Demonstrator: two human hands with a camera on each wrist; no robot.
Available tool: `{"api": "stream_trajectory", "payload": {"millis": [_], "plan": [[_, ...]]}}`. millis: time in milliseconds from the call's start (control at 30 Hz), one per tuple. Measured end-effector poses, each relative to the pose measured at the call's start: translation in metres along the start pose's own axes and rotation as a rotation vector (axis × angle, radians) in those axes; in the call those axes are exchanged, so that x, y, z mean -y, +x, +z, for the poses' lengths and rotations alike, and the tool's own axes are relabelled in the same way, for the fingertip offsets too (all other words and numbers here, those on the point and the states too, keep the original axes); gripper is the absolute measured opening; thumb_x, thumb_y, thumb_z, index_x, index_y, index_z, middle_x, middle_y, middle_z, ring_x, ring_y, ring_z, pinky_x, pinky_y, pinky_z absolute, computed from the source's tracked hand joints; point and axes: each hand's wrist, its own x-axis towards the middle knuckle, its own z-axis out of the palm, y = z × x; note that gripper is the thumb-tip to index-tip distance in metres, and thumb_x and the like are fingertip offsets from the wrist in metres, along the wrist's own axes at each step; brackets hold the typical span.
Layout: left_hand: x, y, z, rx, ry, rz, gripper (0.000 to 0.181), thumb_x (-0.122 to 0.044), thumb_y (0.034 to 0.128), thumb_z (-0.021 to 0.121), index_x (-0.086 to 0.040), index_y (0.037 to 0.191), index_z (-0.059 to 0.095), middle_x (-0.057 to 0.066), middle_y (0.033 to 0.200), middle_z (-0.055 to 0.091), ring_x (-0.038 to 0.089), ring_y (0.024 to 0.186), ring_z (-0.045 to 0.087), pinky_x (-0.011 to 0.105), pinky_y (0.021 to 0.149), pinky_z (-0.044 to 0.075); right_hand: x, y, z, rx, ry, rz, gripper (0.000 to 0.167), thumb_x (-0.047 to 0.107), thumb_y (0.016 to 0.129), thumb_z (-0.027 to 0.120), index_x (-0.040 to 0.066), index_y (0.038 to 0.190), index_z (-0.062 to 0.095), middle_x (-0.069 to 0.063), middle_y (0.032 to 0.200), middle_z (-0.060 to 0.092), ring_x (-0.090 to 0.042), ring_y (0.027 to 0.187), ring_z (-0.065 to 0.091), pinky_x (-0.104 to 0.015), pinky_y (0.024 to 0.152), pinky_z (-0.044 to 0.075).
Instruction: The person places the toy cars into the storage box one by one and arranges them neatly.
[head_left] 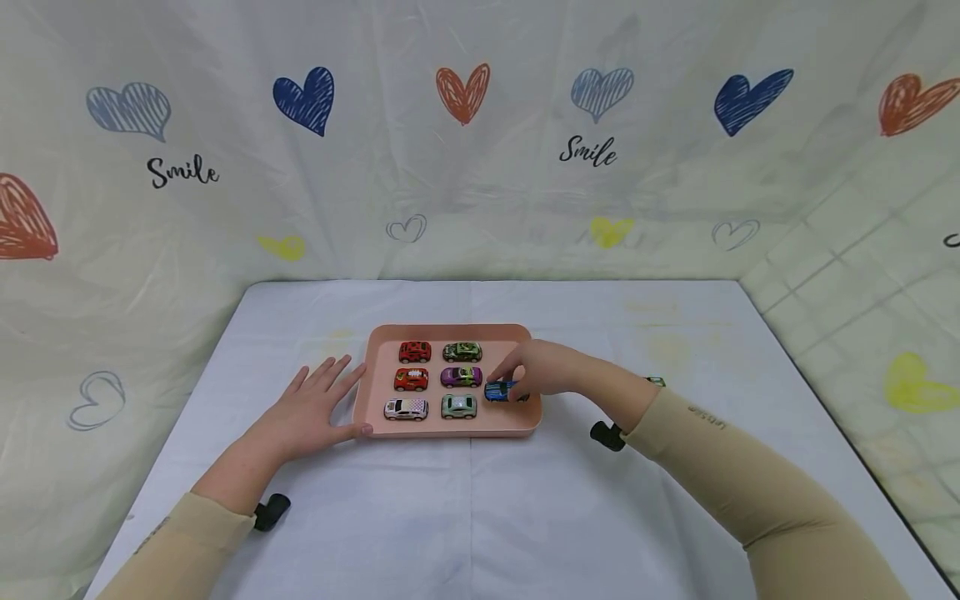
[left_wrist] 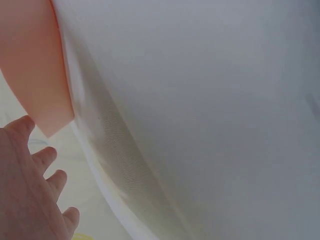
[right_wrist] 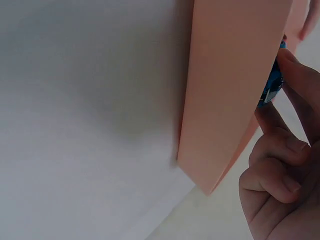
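Note:
In the head view a pink tray (head_left: pixel 450 431) lies on the table with several small toy cars in it. My right hand (head_left: pixel 551 367) reaches over the tray's right side and pinches a blue toy car (head_left: pixel 497 391) between thumb and fingers; the right wrist view shows this blue car (right_wrist: pixel 272 86) at the tray's rim, its other fingers curled. My left hand (head_left: pixel 318 414) lies spread at the tray's left edge, fingers straight, with the thumb at the near left corner. In the left wrist view its fingertips are beside the tray wall (left_wrist: pixel 37 70).
Two red cars, a green camouflage car (head_left: pixel 462 352), a purple car (head_left: pixel 461 377), a white car (head_left: pixel 406 409) and a pale green car (head_left: pixel 458 407) stand in rows. A green object (head_left: pixel 656 381) shows partly behind the right forearm. A heart-printed curtain (head_left: pixel 510 183) hangs behind the table.

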Motion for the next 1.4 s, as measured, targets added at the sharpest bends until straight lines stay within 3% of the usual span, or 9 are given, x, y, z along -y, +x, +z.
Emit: {"api": "stream_trajectory", "payload": {"millis": [167,433,667,933,1133,1400], "plan": [[-0.001,0.0,0.001,-0.004,0.003,0.0,0.103,-0.075,0.0797,0.061,-0.019,0.158,0.027,0.015,0.163,0.021,0.04,0.149,0.015,0.062,0.119,0.007,0.003,0.0,0.008,0.008,-0.055,0.003,0.035,0.017,0.084,0.079,0.031,0.117,0.075,0.012,0.102,0.068,-0.009,0.091,0.056,-0.029,0.077,0.049],[0.0,0.001,-0.001,0.011,0.005,0.003,0.103,-0.076,0.0802,0.06,-0.019,0.159,0.025,0.014,0.164,0.02,0.039,0.15,0.013,0.061,0.12,0.005,0.003,-0.002,0.018,-0.021,-0.188,-0.012,0.033,0.019,0.084,0.079,0.031,0.114,0.076,0.013,0.096,0.068,-0.006,0.081,0.055,-0.026,0.066,0.048],[0.0,0.002,-0.002,0.031,0.006,-0.005,0.102,-0.075,0.0815,0.059,-0.02,0.159,0.023,0.013,0.164,0.018,0.038,0.15,0.012,0.06,0.12,0.004,0.006,-0.003,0.021,-0.038,-0.269,-0.022,0.033,0.021,0.084,0.08,0.032,0.114,0.076,0.014,0.093,0.068,-0.004,0.079,0.055,-0.026,0.069,0.05],[-0.001,0.001,-0.001,0.009,-0.005,0.005,0.102,-0.076,0.0806,0.059,-0.019,0.159,0.026,0.015,0.163,0.02,0.04,0.149,0.014,0.061,0.119,0.006,0.008,-0.005,0.02,-0.02,-0.314,-0.042,0.033,0.026,0.085,0.08,0.033,0.117,0.075,0.013,0.093,0.067,-0.004,0.078,0.054,-0.026,0.07,0.05],[-0.001,0.0,0.001,-0.012,-0.009,0.002,0.102,-0.074,0.0791,0.063,-0.019,0.158,0.028,0.016,0.162,0.022,0.04,0.149,0.015,0.062,0.119,0.007,0.009,-0.004,0.019,-0.02,-0.346,-0.077,0.034,0.026,0.085,0.08,0.032,0.118,0.075,0.013,0.104,0.07,-0.002,0.081,0.057,-0.026,0.072,0.052],[0.0,0.001,0.0,0.022,0.002,-0.013,0.102,-0.073,0.0811,0.062,-0.02,0.159,0.023,0.015,0.164,0.018,0.039,0.15,0.011,0.061,0.119,0.003,0.008,-0.005,0.019,-0.031,-0.361,-0.097,0.034,0.027,0.084,0.081,0.032,0.118,0.075,0.012,0.109,0.07,-0.002,0.086,0.06,-0.026,0.076,0.054]]}}
